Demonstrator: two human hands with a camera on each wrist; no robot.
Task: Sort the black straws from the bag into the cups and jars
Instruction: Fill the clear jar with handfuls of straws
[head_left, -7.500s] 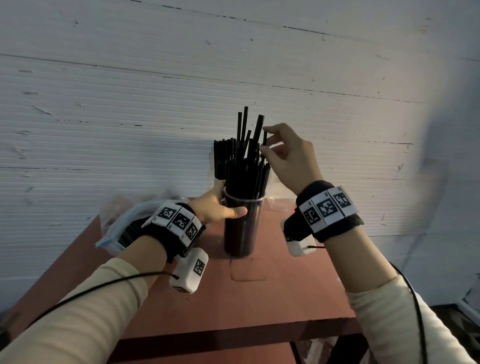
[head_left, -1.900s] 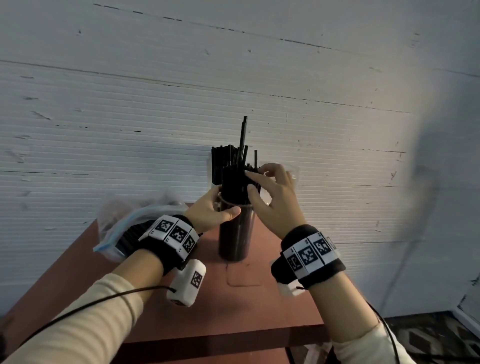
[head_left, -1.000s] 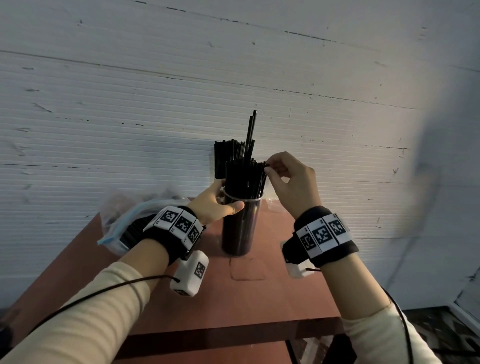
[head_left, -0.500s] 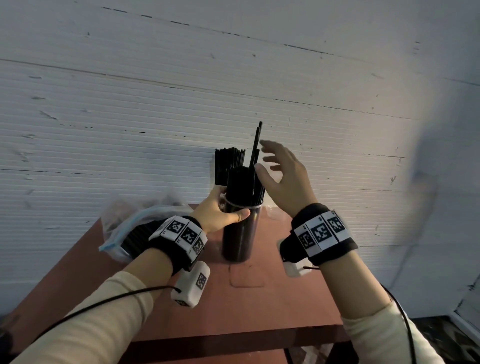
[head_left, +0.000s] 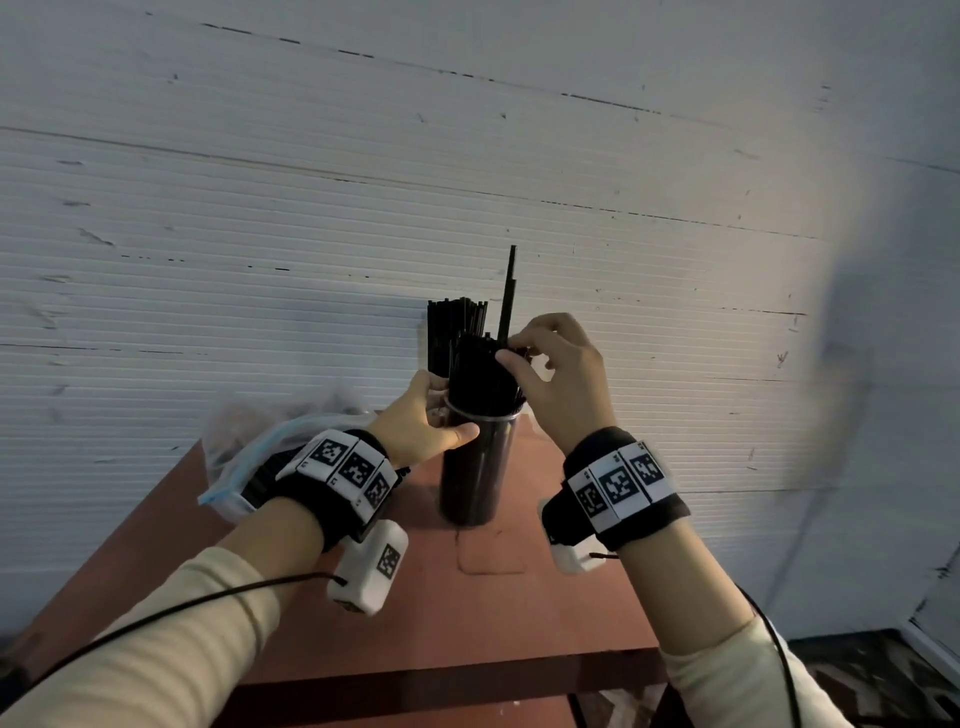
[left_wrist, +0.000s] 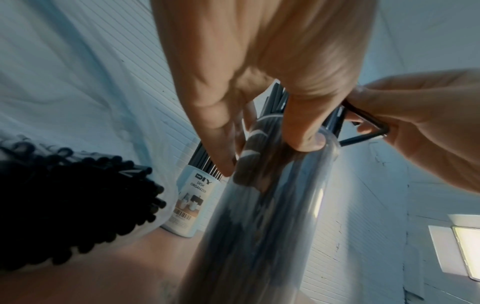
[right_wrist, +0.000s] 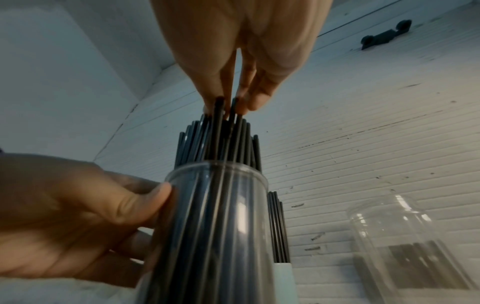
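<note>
A tall clear cup (head_left: 477, 467) packed with black straws (head_left: 483, 371) stands on the red-brown table (head_left: 519, 597). My left hand (head_left: 447, 415) grips the cup just under its rim, thumb in front and fingers behind. My right hand (head_left: 511, 349) is at the top of the bundle and pinches straw ends between thumb and fingertips (right_wrist: 207, 100). One long straw (head_left: 508, 291) sticks up well above the others beside that hand. In the left wrist view a bent piece of straw (left_wrist: 363, 123) shows in the right hand's fingers.
A white "DIY desk organizer" cup (left_wrist: 192, 197) with straws stands behind, against the white ribbed wall. A clear plastic bag (head_left: 244, 457) of black straws lies at the table's left. A clear jar (right_wrist: 405, 236) stands to the right. The table's front edge (head_left: 441, 675) is near me.
Half a second ago my right hand hovered open beside the straws; now its fingers have closed on the straw tops. My left hand has kept hold of the cup.
</note>
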